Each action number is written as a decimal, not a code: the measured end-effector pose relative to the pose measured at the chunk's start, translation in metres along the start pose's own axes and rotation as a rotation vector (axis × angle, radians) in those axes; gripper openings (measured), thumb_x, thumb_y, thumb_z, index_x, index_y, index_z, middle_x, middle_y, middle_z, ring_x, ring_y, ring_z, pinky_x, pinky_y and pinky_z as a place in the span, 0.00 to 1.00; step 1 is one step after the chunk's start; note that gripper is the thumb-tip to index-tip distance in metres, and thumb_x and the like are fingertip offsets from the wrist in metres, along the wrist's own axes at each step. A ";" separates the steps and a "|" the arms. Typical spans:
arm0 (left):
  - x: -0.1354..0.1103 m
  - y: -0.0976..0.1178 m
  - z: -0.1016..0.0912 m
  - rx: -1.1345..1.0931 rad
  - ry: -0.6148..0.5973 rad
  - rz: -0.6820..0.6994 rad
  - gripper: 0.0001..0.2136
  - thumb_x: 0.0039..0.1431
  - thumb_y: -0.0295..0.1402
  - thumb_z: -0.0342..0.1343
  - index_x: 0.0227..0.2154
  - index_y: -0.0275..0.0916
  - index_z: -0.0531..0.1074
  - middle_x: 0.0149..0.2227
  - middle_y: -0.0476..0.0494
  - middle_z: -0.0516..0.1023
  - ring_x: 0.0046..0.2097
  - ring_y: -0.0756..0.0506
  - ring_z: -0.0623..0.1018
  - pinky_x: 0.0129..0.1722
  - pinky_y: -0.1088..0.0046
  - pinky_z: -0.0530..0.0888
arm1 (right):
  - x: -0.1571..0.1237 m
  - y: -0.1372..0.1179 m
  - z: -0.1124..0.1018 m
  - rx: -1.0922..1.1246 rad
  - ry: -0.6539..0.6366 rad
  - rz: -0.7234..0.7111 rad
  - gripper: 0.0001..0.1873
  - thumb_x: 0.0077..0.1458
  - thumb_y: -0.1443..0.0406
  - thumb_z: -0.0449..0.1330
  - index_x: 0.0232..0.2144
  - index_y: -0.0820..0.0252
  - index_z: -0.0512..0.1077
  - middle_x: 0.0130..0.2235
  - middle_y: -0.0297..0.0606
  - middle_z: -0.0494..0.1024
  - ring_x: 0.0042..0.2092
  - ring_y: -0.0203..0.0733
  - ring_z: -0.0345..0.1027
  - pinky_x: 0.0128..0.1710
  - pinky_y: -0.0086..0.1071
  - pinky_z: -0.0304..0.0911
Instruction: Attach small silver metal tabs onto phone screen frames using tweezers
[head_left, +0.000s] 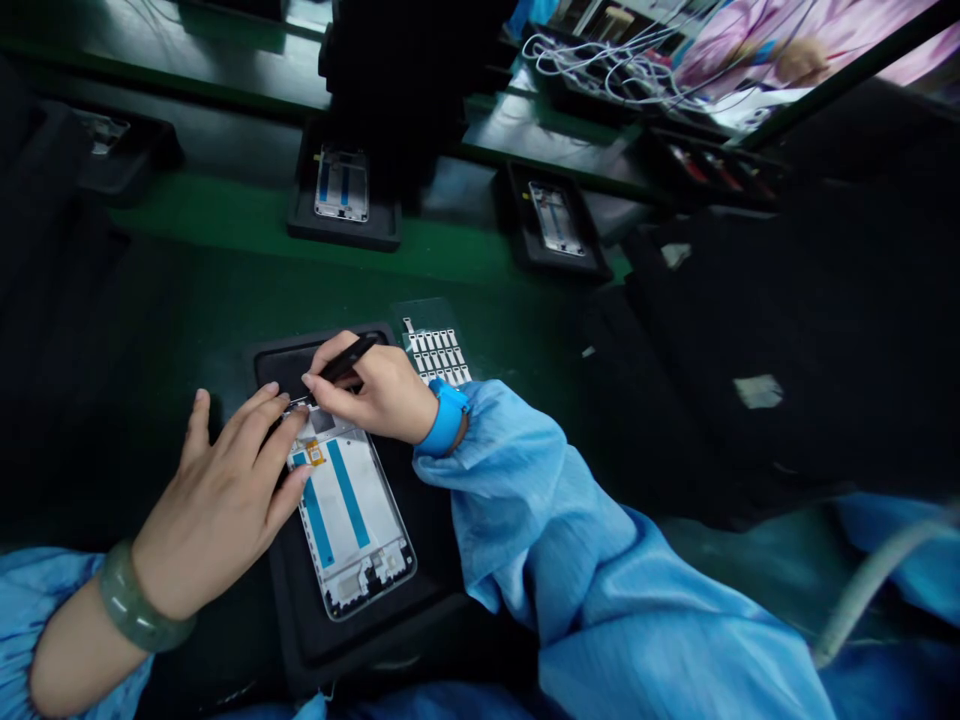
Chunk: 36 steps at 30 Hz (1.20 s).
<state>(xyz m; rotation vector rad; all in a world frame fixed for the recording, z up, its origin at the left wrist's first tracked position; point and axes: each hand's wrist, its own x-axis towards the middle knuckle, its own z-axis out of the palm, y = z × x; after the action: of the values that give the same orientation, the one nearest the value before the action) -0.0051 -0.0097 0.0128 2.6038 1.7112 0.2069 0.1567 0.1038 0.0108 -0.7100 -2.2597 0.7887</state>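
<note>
Our right grip point(379, 395) pinches black tweezers point(343, 362), with the tip on the far end of the phone frame point(349, 515). Our left grip point(217, 500) is open, its fingertips pressing the same end. The frame lies in a black tray point(360, 630) under both grips. We judge it light, thin and fragile, so it is safest held by the side rims.

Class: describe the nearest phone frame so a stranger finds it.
Find the green worktop. Its nearest black tray holds a blue-striped white phone frame. Only this one lies under the left hand and the black tool in the right hand.
</note>
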 end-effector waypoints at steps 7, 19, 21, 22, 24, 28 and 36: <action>0.001 0.000 0.000 -0.018 0.005 -0.013 0.22 0.61 0.39 0.43 0.54 0.34 0.59 0.55 0.33 0.64 0.60 0.36 0.60 0.58 0.41 0.49 | 0.000 0.002 -0.002 0.080 -0.026 0.002 0.05 0.54 0.65 0.55 0.31 0.64 0.67 0.30 0.33 0.72 0.30 0.29 0.68 0.31 0.22 0.65; 0.004 -0.009 0.005 -0.176 0.109 -0.047 0.17 0.61 0.37 0.45 0.50 0.35 0.60 0.50 0.37 0.68 0.57 0.41 0.65 0.60 0.49 0.51 | 0.001 0.003 -0.005 0.096 0.028 -0.001 0.08 0.55 0.63 0.56 0.32 0.65 0.66 0.30 0.34 0.72 0.29 0.29 0.67 0.30 0.22 0.64; 0.007 -0.011 0.007 -0.225 0.145 -0.058 0.16 0.60 0.36 0.47 0.49 0.34 0.60 0.48 0.38 0.69 0.55 0.43 0.66 0.60 0.54 0.54 | 0.000 0.003 -0.005 0.092 0.049 0.007 0.08 0.55 0.63 0.57 0.31 0.64 0.67 0.30 0.33 0.72 0.28 0.29 0.67 0.30 0.22 0.64; 0.008 -0.012 0.008 -0.245 0.157 -0.062 0.16 0.60 0.35 0.47 0.48 0.33 0.61 0.48 0.37 0.69 0.55 0.43 0.67 0.60 0.55 0.56 | 0.000 0.003 -0.006 0.096 0.054 0.010 0.08 0.54 0.63 0.57 0.31 0.64 0.67 0.30 0.33 0.72 0.28 0.29 0.67 0.29 0.22 0.64; 0.010 -0.011 0.010 -0.271 0.178 -0.078 0.15 0.59 0.35 0.48 0.47 0.33 0.61 0.48 0.36 0.68 0.54 0.43 0.66 0.59 0.58 0.59 | -0.001 0.003 -0.005 0.113 0.053 0.009 0.07 0.54 0.63 0.57 0.31 0.64 0.67 0.29 0.32 0.72 0.29 0.28 0.67 0.30 0.22 0.64; 0.011 -0.008 0.009 -0.305 0.201 -0.107 0.14 0.59 0.34 0.48 0.46 0.33 0.62 0.49 0.35 0.66 0.54 0.43 0.66 0.56 0.61 0.64 | -0.001 0.004 -0.003 0.149 0.038 -0.016 0.06 0.54 0.65 0.57 0.31 0.65 0.68 0.31 0.33 0.73 0.30 0.28 0.68 0.31 0.21 0.65; 0.010 -0.008 0.010 -0.327 0.195 -0.108 0.15 0.60 0.33 0.48 0.48 0.34 0.60 0.51 0.36 0.65 0.56 0.43 0.65 0.57 0.61 0.64 | -0.002 0.004 -0.005 0.121 -0.004 -0.030 0.05 0.54 0.66 0.57 0.31 0.65 0.68 0.32 0.34 0.74 0.30 0.29 0.68 0.31 0.21 0.65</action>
<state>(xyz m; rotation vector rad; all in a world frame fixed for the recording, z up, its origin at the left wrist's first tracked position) -0.0074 0.0035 0.0035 2.3127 1.6959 0.6946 0.1620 0.1067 0.0105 -0.6165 -2.2000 0.9044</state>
